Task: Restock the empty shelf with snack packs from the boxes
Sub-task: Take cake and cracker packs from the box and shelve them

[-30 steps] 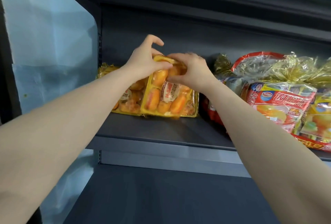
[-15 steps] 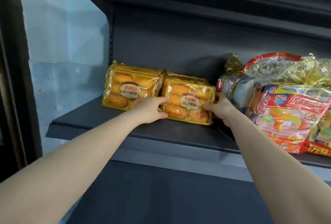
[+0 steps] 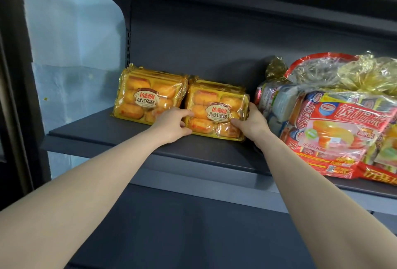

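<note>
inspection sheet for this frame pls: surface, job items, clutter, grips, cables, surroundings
Surface: dark grey shelf, bare along its front edge; another grey shelf below.
Job's things: two stacks of yellow cake packs leaning back at the shelf's left end, left stack and right stack side by side; large red snack bags with gold-wrapped tops at the right.
Clutter: nothing seen.
Grips: left hand on the left edge of the right stack, right hand on its right edge, both grips on its front pack.
Cables: nothing seen.
Surroundings: grey back panel, slotted upright, pale blue wall at left. No boxes in view.
</note>
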`<state>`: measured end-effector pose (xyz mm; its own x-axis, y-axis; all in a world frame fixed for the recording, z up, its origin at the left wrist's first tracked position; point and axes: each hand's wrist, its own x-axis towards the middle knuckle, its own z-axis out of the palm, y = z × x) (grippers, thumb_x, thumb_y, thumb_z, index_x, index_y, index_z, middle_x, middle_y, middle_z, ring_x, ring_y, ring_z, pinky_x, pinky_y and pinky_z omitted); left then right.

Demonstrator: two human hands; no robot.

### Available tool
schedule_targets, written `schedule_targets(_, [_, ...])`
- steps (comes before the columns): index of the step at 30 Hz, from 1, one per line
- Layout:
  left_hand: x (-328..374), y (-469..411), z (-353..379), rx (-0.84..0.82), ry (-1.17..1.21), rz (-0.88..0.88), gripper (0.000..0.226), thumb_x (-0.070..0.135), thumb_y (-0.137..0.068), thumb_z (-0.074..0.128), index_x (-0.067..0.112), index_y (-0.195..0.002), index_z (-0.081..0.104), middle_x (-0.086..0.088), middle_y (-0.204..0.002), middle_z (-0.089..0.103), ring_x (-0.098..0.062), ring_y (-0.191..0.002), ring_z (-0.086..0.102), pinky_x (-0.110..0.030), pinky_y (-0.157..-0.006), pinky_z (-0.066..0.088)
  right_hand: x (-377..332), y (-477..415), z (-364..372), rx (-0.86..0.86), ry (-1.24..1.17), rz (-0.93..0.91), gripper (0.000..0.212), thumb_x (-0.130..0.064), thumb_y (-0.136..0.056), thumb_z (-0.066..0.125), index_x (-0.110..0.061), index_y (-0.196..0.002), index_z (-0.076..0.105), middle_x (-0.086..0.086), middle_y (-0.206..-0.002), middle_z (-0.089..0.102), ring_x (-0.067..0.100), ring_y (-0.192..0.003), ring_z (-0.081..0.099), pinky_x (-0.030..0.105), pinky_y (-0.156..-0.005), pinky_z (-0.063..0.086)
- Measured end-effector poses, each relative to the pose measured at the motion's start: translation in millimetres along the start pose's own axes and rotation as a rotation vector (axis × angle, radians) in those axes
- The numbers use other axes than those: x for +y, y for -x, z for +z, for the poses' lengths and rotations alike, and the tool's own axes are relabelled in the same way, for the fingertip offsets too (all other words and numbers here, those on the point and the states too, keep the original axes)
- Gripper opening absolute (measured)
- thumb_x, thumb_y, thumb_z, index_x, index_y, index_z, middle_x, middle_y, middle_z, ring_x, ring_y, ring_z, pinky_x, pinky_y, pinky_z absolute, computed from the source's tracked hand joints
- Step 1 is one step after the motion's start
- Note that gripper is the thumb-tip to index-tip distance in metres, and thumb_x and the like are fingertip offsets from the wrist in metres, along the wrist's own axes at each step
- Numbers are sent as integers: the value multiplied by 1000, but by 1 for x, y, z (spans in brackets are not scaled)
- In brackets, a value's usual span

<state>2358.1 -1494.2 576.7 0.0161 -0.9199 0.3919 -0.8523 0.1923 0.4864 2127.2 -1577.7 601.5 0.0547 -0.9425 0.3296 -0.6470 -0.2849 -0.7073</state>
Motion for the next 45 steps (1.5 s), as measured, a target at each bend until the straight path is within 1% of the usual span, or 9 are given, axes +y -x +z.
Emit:
schedule_targets(4, [9, 8, 0, 24, -65, -27, 57, 26, -89, 71, 27, -142, 50, -6, -139, 50, -19, -113, 60, -41, -98, 51, 1, 14, 7, 99, 202, -114, 65, -25, -92, 69, -13, -145, 34, 14, -137, 52, 33, -123, 54, 45, -101, 46])
schedule_targets(7, [18, 19, -3, 50, -103, -38, 56, 27, -90, 70, 26, -142, 50, -9, -141, 50, -24, -119, 57, -44, -101, 48, 2, 31, 5, 95, 296, -143, 64, -21, -93, 66, -12, -147, 32, 17, -137, 48, 36, -122, 54, 43, -100, 45])
schedule_targets(11, [38, 44, -11, 96, -113, -3, 51, 25, -92, 67, 22, -140, 52, -8, -138, 54, -25, -122, 55, -45, -101, 48, 4, 65, -9, 99, 439, -237, 46, -14, -96, 58, -12, -140, 44, 18, -132, 49, 40, -112, 58, 41, -92, 49])
schedule_targets(17, [74, 103, -15, 209, -63, 90, 36, 22, -91, 69, 23, -126, 62, -1, -118, 64, -16, -100, 63, -39, -91, 54, 2, 141, -39, 142, 478, -400, 43, -4, -92, 56, -8, -135, 55, 18, -124, 56, 42, -109, 58, 41, -89, 48])
schedule_targets(22, [110, 156, 4, 195, -3, 147, 31, 24, -91, 69, 23, -121, 64, 4, -109, 64, -12, -90, 62, -35, -84, 54, 25, 208, -66, 200, 483, -443, 44, 2, -89, 54, -6, -132, 59, 19, -119, 58, 43, -103, 58, 43, -81, 49])
schedule_targets(27, [142, 199, 48, 112, 11, 179, 29, 26, -91, 68, 27, -120, 64, 8, -105, 61, -11, -89, 61, -36, -83, 53, 73, 269, -89, 178, 530, -397, 44, 4, -89, 54, -7, -130, 61, 18, -119, 59, 41, -102, 57, 45, -78, 51])
schedule_targets(36, [185, 260, 176, -69, 62, 253, 23, 25, -90, 68, 29, -113, 66, 12, -99, 60, -9, -81, 58, -29, -73, 44, 216, 377, -112, 157, 570, -284, 34, 6, -78, 54, -2, -107, 70, 19, -91, 62, 41, -76, 60, 39, -58, 49])
schedule_targets(40, [204, 286, 245, -111, 104, 264, 15, 19, -88, 66, 29, -98, 71, 13, -90, 61, -9, -80, 57, -26, -68, 38, 300, 419, -116, 73, 550, -161, 40, 8, -80, 56, -7, -116, 67, 17, -103, 63, 42, -84, 61, 42, -63, 53])
schedule_targets(45, [230, 315, 347, -235, 119, 203, 18, 16, -86, 65, 30, -95, 72, 13, -92, 63, -10, -81, 62, -30, -66, 47, 410, 463, -131, -108, 551, 57, 36, 5, -85, 52, -7, -116, 65, 17, -108, 60, 43, -90, 60, 41, -67, 50])
